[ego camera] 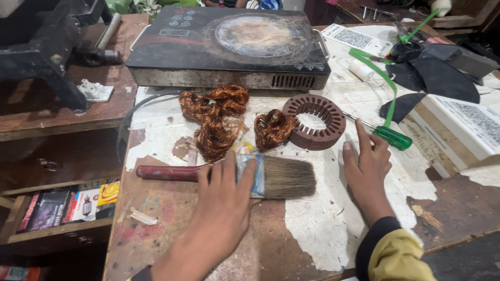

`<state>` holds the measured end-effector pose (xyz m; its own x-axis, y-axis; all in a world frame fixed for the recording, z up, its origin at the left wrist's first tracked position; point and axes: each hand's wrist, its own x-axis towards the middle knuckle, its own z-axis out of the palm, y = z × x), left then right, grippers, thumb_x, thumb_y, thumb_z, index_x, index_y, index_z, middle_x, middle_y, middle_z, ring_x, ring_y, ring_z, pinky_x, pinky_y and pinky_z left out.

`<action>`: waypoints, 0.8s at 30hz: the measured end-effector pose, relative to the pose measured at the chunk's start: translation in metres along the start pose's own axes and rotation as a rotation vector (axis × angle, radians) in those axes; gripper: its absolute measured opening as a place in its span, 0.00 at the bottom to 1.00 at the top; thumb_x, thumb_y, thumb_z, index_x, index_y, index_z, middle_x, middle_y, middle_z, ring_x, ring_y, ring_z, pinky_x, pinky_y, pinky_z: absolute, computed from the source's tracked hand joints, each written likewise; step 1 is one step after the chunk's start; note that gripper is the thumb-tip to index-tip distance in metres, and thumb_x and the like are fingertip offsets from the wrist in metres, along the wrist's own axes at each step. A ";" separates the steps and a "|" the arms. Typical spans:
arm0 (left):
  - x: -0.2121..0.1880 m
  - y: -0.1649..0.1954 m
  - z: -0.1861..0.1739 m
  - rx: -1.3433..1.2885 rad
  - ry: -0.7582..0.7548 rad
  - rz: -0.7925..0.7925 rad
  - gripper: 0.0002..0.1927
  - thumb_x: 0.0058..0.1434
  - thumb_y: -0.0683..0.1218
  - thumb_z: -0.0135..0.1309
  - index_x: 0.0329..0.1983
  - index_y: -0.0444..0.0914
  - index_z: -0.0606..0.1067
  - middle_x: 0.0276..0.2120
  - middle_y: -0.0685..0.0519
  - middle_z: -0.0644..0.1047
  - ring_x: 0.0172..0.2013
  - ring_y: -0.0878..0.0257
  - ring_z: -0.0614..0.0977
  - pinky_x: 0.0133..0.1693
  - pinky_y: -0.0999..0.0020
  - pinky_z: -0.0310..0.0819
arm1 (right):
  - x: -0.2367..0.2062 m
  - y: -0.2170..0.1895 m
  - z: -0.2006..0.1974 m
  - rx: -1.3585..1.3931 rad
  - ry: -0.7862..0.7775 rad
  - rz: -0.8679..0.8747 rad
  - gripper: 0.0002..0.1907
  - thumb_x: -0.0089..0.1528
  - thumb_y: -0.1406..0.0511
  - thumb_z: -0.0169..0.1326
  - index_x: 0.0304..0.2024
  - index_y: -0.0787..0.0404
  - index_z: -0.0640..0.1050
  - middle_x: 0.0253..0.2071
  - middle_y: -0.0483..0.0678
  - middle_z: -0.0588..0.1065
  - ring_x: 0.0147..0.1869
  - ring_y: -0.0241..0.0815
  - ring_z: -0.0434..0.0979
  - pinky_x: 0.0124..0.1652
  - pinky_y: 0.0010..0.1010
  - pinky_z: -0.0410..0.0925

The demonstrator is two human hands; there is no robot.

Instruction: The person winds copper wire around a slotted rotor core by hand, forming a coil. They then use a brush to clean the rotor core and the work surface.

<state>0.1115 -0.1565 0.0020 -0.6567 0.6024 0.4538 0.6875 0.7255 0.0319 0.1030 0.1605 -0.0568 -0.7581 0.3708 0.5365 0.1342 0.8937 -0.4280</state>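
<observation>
Two hands rest on the worktop [312, 229], and the one relation that counts is between the left hand [221, 208] and the paintbrush [229, 174]. This brush lies flat with its long axis running side to side, red handle pointing away to the left and the dark bristles to the right, toward the stator ring [315, 122]. From that ring the brush is nearer the person and a little left — just below the two tangles of copper wire [213, 119], which sit beside the ring's left edge. The left hand comes over the brush from the near side, its fingers spread and laid across the metal ferrule where handle meets bristles; it touches the brush but is not closed round it. The right hand [367, 166] lies right of the bristles, palm down and fingers apart, holding nothing — its fingertips come close to a green-handled screwdriver [388, 136] that lies just right of the ring. So the left hand is plainly the nearer one. As for looks, the brush is broad and flat, its red handle worn, its bristles dusty and slightly splayed.
</observation>
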 end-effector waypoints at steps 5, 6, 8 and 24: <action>-0.003 0.008 0.024 -0.062 0.100 -0.026 0.38 0.56 0.46 0.58 0.68 0.30 0.61 0.61 0.25 0.61 0.57 0.37 0.67 0.59 0.39 0.54 | 0.004 0.020 0.019 -0.089 -0.050 -0.228 0.27 0.69 0.50 0.46 0.71 0.38 0.70 0.70 0.64 0.62 0.71 0.62 0.59 0.65 0.58 0.44; -0.003 0.008 0.027 -0.079 0.102 -0.028 0.38 0.55 0.47 0.58 0.67 0.30 0.61 0.61 0.25 0.61 0.57 0.37 0.67 0.58 0.38 0.54 | 0.004 0.022 0.021 -0.071 -0.051 -0.208 0.26 0.69 0.50 0.46 0.71 0.37 0.70 0.70 0.63 0.63 0.72 0.61 0.60 0.66 0.57 0.44; -0.002 0.006 0.029 -0.114 0.105 -0.026 0.39 0.55 0.48 0.59 0.67 0.29 0.61 0.62 0.25 0.60 0.57 0.37 0.66 0.58 0.38 0.53 | 0.005 0.025 0.022 -0.035 -0.050 -0.163 0.25 0.69 0.50 0.45 0.69 0.37 0.71 0.69 0.61 0.64 0.73 0.58 0.61 0.68 0.56 0.44; -0.002 0.005 0.001 -0.211 0.032 -0.403 0.41 0.64 0.64 0.53 0.68 0.29 0.61 0.53 0.31 0.65 0.53 0.42 0.69 0.51 0.43 0.61 | 0.014 -0.009 0.004 -0.044 -0.160 0.017 0.24 0.72 0.50 0.39 0.68 0.43 0.69 0.59 0.58 0.70 0.63 0.62 0.65 0.64 0.58 0.49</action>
<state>0.1165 -0.1540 0.0004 -0.8771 0.2733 0.3950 0.4295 0.8143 0.3905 0.0886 0.1564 -0.0485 -0.8470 0.3441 0.4051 0.1728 0.8991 -0.4023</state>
